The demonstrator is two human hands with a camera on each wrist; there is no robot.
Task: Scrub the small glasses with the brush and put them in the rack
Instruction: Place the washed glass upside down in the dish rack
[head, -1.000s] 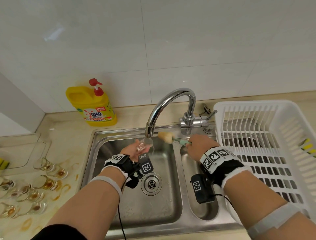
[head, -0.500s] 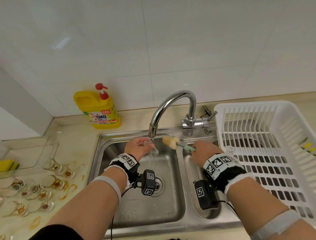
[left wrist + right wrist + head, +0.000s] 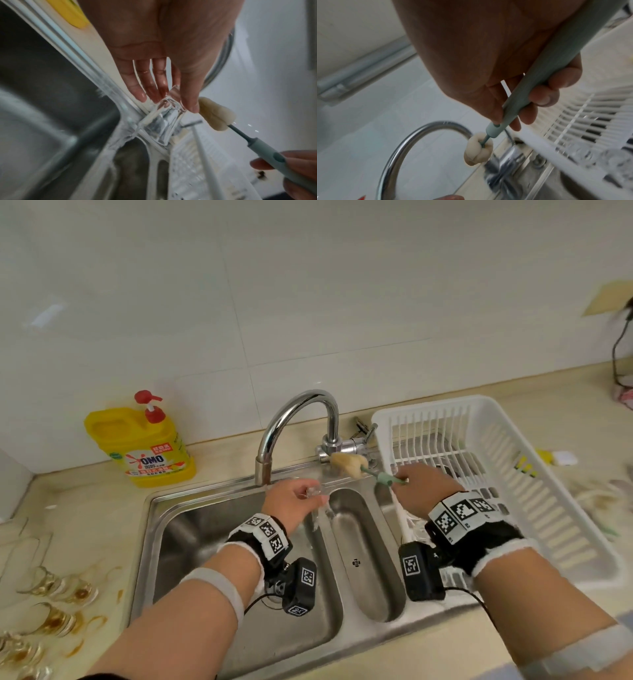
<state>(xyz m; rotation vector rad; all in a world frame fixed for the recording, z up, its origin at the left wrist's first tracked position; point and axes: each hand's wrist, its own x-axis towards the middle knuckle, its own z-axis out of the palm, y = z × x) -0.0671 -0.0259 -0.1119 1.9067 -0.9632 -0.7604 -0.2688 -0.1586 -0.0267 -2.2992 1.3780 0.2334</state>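
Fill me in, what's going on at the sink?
A person is washing small glasses. The left hand pinches a small glass over the sink, beside the faucet. The right hand holds the sponge brush clear of it, near the white rack. Dirty glasses wait on the counter.

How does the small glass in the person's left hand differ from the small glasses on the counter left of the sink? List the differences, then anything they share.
1. The held glass looks clear and wet; the counter glasses hold brown residue.
2. The left hand pinches the held glass above the sink; the counter glasses lie on their sides, untouched.
3. The held glass is alone; the counter glasses are grouped amid brown stains.

Shared: all are small and of clear glass.
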